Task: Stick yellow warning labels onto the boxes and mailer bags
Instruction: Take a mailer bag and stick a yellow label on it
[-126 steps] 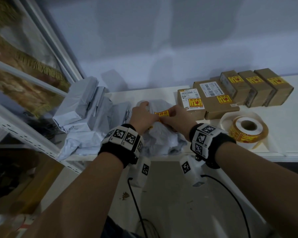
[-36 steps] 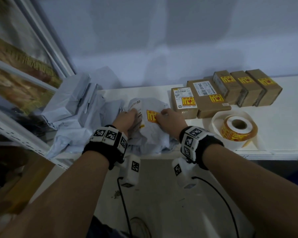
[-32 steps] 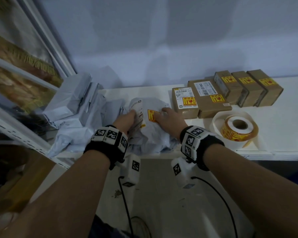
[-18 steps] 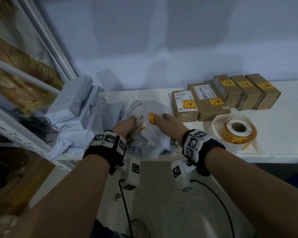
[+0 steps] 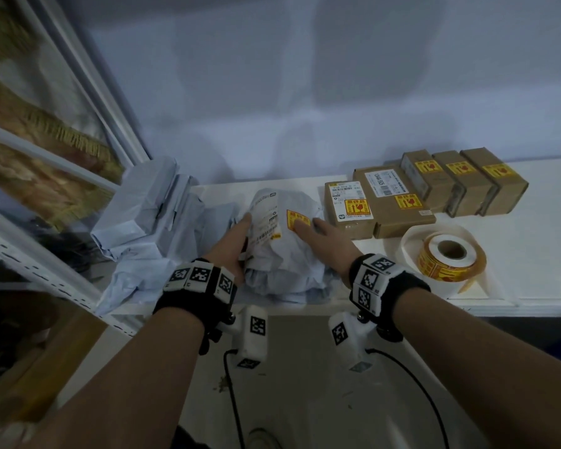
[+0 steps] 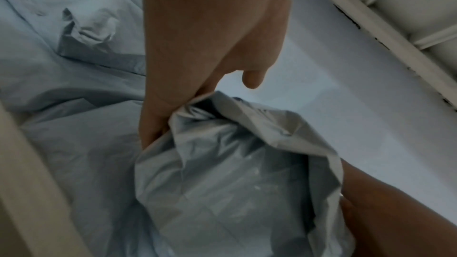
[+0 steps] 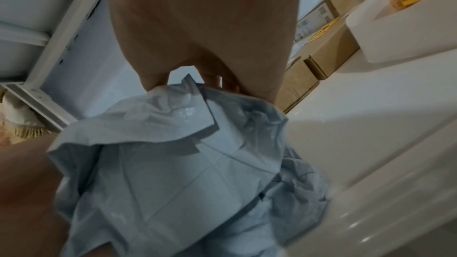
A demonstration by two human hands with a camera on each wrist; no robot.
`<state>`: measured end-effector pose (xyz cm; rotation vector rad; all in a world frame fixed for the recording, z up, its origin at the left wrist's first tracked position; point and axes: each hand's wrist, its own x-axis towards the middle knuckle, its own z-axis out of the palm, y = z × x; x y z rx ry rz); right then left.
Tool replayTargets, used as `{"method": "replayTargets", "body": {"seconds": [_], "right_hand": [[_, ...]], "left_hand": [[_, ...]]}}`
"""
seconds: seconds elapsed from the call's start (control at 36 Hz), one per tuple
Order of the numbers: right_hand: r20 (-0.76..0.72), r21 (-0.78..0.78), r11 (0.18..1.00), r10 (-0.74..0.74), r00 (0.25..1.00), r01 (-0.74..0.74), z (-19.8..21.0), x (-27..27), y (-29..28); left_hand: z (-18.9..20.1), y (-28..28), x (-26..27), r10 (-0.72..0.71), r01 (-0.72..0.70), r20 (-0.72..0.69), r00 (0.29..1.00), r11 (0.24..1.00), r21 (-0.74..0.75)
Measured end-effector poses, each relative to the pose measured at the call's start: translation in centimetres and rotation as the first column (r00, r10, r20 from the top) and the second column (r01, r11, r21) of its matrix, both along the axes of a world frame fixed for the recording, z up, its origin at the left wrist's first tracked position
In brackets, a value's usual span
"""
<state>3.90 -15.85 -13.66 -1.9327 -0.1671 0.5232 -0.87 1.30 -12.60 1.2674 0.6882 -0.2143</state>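
Note:
A crumpled grey mailer bag [image 5: 282,254] lies at the shelf's front edge, with a white shipping label and a yellow warning label [image 5: 294,218] stuck on its top. My right hand [image 5: 306,225] lies flat on the bag, its straight fingers pressing on the yellow label's lower edge. My left hand [image 5: 243,223] rests against the bag's left side with its fingers stretched along the shipping label. In the left wrist view the fingers [image 6: 158,116] lie against the bag [image 6: 235,183] and the thumb stands free of it. The right wrist view shows the bag [image 7: 173,173] under my palm.
Right of the bag stand two labelled brown boxes [image 5: 348,209] [image 5: 392,196] and behind them three smaller labelled boxes [image 5: 463,179]. A roll of yellow labels [image 5: 447,257] sits at the front right. Several grey mailers [image 5: 143,218] are piled at the left, beside a white shelf upright [image 5: 46,273].
The yellow label, held in both hands 3.5 s ago, now sits on the bag. My left hand's fingers have straightened along the bag's side; the right hand keeps pressing the label.

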Motion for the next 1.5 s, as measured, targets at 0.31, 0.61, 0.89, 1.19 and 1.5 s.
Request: {"method": "replayTargets", "body": {"seconds": [0.31, 0.61, 0.89, 1.19, 1.5], "right_hand": [[0.007, 0.07, 0.996, -0.047, 0.999, 0.046, 0.5, 0.4, 0.2], [0.02, 0.111, 0.991, -0.075, 0.997, 0.072, 0.9, 1.9, 0.5], [0.029, 0.122, 0.99, -0.076, 0.997, 0.072, -0.3, 3.8, 0.4], [0.028, 0.115, 0.989, -0.096, 0.995, 0.092, -1.0, 6.2, -0.3], [0.138, 0.046, 0.986, -0.166, 0.976, 0.161, -1.5, 8.4, -1.5]], "left_hand": [[0.3, -1.2, 1.1, 0.012, -0.009, 0.195, 0.981, 1.0, -0.016], [-0.2, -1.3, 2.7, 0.051, -0.042, 0.224, 0.973, 0.998, -0.044], [-1.2, -1.8, 4.3, 0.055, -0.019, 0.238, 0.97, 0.988, -0.151], [-2.8, -2.4, 7.4, -0.007, 0.027, 0.217, 0.976, 0.996, -0.086], [-3.8, -3.8, 9.7, -0.032, 0.084, 0.256, 0.966, 0.977, -0.194]]}}
